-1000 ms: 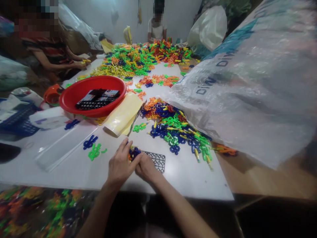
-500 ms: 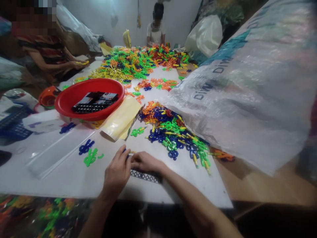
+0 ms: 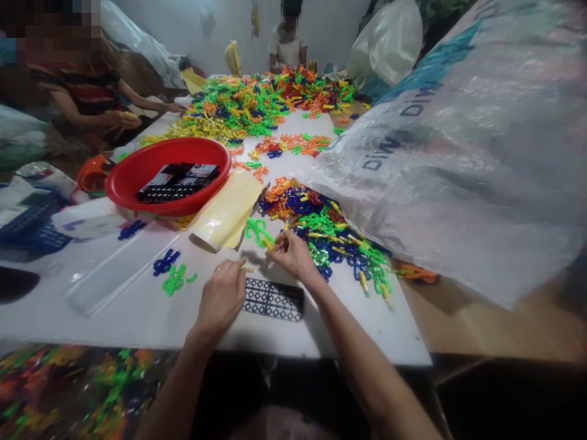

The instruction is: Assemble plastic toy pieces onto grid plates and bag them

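Note:
My right hand (image 3: 295, 253) is closed in a pinch on the yellow end of a green plastic piece (image 3: 257, 230), whose looped shape points up and left. Over the left end of a black perforated strip (image 3: 275, 299), my left hand (image 3: 222, 290) is curled shut. A thin yellowish tip pokes out past its fingers; the rest of what it holds is hidden. The strip, with rows of ring-shaped holes, lies flat on the white table (image 3: 151, 330). To the left hand's left lie a loose green piece (image 3: 175, 280) and a dark blue one (image 3: 166, 261).
A heap of blue, green and orange pieces (image 3: 330, 229) lies right of my hands, beside a large white sack (image 3: 458, 183). A red basin (image 3: 169, 206) holds black printed cards. Yellow sheet (image 3: 224, 214) lies nearby. Two people sit beyond, by a bigger pile (image 3: 257, 104).
My right hand has lifted off the black strip and moved up and right to the green piece, now gripped. More of the strip shows. My left hand stays near its left end.

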Available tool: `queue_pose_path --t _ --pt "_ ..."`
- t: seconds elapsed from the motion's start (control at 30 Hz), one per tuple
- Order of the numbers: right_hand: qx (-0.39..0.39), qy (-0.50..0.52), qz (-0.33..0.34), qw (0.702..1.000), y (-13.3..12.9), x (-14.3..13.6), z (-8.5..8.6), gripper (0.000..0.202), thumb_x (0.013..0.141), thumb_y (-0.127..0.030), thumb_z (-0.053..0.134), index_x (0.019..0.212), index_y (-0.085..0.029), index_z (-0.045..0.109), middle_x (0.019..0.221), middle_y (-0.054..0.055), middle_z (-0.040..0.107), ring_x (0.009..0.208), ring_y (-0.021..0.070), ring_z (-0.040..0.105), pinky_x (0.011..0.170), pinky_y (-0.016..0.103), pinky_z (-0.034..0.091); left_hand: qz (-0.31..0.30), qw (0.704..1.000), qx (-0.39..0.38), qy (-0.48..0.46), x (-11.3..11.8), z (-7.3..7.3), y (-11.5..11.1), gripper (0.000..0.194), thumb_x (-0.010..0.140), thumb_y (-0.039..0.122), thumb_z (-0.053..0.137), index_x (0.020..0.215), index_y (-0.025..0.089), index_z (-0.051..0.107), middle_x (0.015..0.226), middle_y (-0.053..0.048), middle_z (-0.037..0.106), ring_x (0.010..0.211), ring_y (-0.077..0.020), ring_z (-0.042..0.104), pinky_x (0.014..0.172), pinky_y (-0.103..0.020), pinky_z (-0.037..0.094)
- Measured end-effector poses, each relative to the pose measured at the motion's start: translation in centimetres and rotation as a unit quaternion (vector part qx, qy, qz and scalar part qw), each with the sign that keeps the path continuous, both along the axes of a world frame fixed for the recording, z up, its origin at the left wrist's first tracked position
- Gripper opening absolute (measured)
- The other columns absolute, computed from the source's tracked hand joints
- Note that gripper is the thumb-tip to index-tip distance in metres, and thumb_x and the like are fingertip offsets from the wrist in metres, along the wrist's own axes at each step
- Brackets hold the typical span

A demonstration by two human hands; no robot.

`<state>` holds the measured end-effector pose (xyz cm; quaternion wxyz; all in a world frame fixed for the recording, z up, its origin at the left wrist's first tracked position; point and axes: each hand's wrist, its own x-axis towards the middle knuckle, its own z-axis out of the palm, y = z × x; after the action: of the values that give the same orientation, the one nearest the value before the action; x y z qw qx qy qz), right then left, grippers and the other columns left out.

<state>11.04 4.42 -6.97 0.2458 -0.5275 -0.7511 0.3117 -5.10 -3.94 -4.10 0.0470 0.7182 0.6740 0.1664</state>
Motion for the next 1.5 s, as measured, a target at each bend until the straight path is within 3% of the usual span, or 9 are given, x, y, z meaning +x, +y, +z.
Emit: queue_pose_path --t 0.13,0.27,0.47,0.63,0.77,0.93,1.1,1.3,1.5 --pt "-0.119 0.189 -0.012 0.975 -6.1 -1.5 -2.3 0.007 0.073 -0.023 0.061 0.079 -0.020 0.058 0.063 -0.004 0.058 0.059 0.0136 0.054 0.055 0.023 0.041 0.010 1.000 0.003 -0.015 0.1 0.0 0.0 0.035 0.092 0.022 0.035 0.117 0.014 0.058 0.103 -0.011 0.066 0.100 -0.0236 0.061 0.090 -0.037 0.048" --pt "-0.102 0.211 -0.017 0.972 -6.6 -3.8 -4.4 0.013 0.081 -0.023 0.053 0.069 -0.020 0.057 0.069 0.000 0.063 0.066 0.0157 0.057 0.064 0.026 0.045 0.008 1.000 0.007 -0.020 0.1 0.1 -0.1 0.038 0.093 0.027 0.033 0.120 0.013 0.056 0.109 -0.012 0.066 0.103 -0.0244 0.061 0.091 -0.039 0.048" --pt "0.007 0.002 0.051 0.999 -5.5 -5.1 -4.6 0.017 0.085 -0.016 0.045 0.095 -0.019 0.059 0.089 0.005 0.065 0.075 0.0176 0.059 0.070 0.027 0.044 0.021 0.999 -0.011 -0.027 -0.4 0.1 -0.5 0.062 0.087 0.054 0.047 0.131 0.010 0.048 0.116 -0.015 0.063 0.108 -0.0283 0.060 0.090 -0.040 0.048" --pt "0.004 -0.106 0.092 0.990 -5.4 -5.1 -3.5 0.019 0.090 -0.020 0.044 0.102 -0.016 0.058 0.095 0.009 0.066 0.080 0.0206 0.061 0.072 0.030 0.044 0.027 0.999 0.018 -0.025 -0.5 -0.2 -0.5 0.045 0.090 0.039 0.043 0.123 0.011 0.054 0.112 -0.014 0.065 0.105 -0.0275 0.060 0.092 -0.041 0.047" --pt "0.000 -0.080 0.210 0.974 -1.9 -1.8 -1.6 0.015 0.084 -0.018 0.058 0.097 -0.017 0.064 0.090 0.006 0.067 0.079 0.0179 0.061 0.071 0.025 0.043 0.027 0.998 0.040 -0.034 0.0 -0.7 -1.3 0.036 0.088 0.027 0.040 0.116 0.010 0.056 0.109 -0.015 0.066 0.105 -0.0270 0.060 0.092 -0.040 0.048" --pt "0.134 -0.300 0.120 0.937 6.7 1.0 1.0 0.026 0.091 -0.010 0.043 0.104 -0.010 0.065 0.108 0.017 0.060 0.098 0.0225 0.056 0.076 0.029 0.043 0.054 0.998 0.003 -0.026 0.2 -0.4 -1.9 0.031 0.087 0.025 0.037 0.110 0.013 0.053 0.112 -0.014 0.064 0.103 -0.0276 0.061 0.088 -0.041 0.049" --pt "0.133 -0.338 0.189 0.912 10.8 0.7 1.3 0.023 0.090 -0.009 0.044 0.091 -0.011 0.068 0.099 0.014 0.062 0.094 0.0201 0.055 0.077 0.027 0.042 0.070 0.996 -0.062 -0.013 0.6 0.5 -1.5 0.030 0.086 0.021 0.036 0.110 0.012 0.052 0.107 -0.013 0.064 0.099 -0.0271 0.062 0.085 -0.041 0.050" --pt "0.143 -0.313 0.160 0.925 5.8 2.2 0.3 0.022 0.093 -0.017 0.040 0.107 -0.013 0.057 0.104 0.012 0.060 0.089 0.0194 0.056 0.072 0.028 0.041 0.060 0.998 -0.011 -0.012 0.7 0.3 -1.8 0.038 0.087 0.021 0.039 0.122 0.010 0.051 0.123 -0.016 0.059 0.113 -0.0275 0.057 0.095 -0.043 0.047" --pt "0.043 -0.169 0.054 0.983 -1.5 2.7 0.1 0.012 0.080 -0.014 0.050 0.088 -0.015 0.059 0.085 0.006 0.063 0.071 0.0168 0.056 0.062 0.026 0.036 -0.049 0.997 0.029 0.049 0.0 0.8 -1.6 0.035 0.092 0.032 0.042 0.118 0.015 0.058 0.135 -0.012 0.051 0.124 -0.0270 0.047 0.104 -0.043 0.041"
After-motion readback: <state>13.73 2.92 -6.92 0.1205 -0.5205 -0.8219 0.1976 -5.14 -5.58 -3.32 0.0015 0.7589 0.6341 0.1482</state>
